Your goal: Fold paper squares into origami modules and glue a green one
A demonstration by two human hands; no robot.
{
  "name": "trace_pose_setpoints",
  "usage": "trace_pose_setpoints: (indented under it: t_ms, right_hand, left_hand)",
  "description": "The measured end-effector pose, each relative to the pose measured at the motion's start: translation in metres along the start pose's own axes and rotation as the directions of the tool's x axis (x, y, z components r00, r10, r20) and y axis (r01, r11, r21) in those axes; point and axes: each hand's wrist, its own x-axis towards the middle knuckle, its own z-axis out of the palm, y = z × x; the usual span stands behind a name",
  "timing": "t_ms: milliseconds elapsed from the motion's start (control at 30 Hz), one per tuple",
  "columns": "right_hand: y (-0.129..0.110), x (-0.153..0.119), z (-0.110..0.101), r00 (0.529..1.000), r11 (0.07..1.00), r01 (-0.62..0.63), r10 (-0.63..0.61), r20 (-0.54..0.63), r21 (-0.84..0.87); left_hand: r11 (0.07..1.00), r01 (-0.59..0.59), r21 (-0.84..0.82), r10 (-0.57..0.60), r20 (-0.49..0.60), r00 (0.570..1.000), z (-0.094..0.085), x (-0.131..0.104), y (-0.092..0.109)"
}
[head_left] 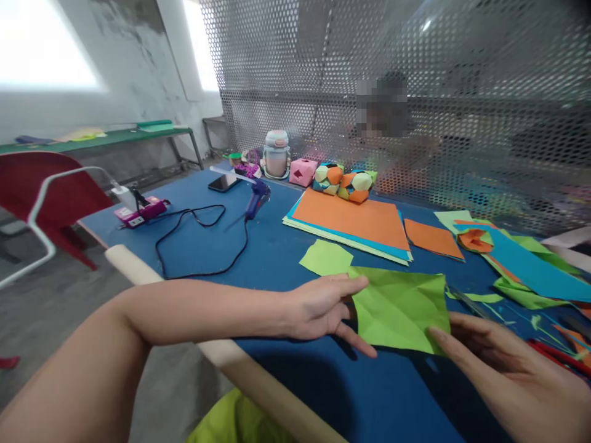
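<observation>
No legible text, labels, numbers or signs

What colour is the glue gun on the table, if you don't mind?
The glue gun is purple-blue, head view.

a craft workshop is suggested. across the middle of the frame, a blue table [272, 246] is spread with coloured paper sheets [351, 215], folded paper balls [329, 178] and a corded glue gun [257, 198]; paper scraps [487, 298] are strewn at the right. the table is backed by a perforated metal screen [286, 80], and a stained wall [136, 61] is seen at upper left.
</observation>
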Motion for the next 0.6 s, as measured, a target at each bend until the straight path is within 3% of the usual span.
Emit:
trace_pose_setpoints:
  t_ms: [100,233,367,600]
  right_hand:
    - [-0.005,0.002,-0.005,0.984,0.996,-0.088,0.081,0.160,0.034]
    - [-0.014,0.003,-0.004,0.979,0.976,-0.156,0.132,0.152,0.155]
    - [-0.019,0.001,0.002,0.971,0.931,-0.226,0.190,0.148,0.287]
    - [-0.018,0.002,0.004,0.965,0.943,-0.184,0.120,0.232,0.277]
  left_hand:
    - [0.997,-0.025,-0.074,0.022,-0.038,0.999,0.002,0.000,0.001]
    - [0.997,-0.047,-0.068,0.039,-0.110,0.993,0.003,0.000,0.003]
    - [0.998,-0.032,-0.048,0.027,-0.114,0.993,0.005,0.000,0.003]
    - [0.999,0.016,-0.036,-0.021,-0.115,0.993,0.008,-0.001,0.001]
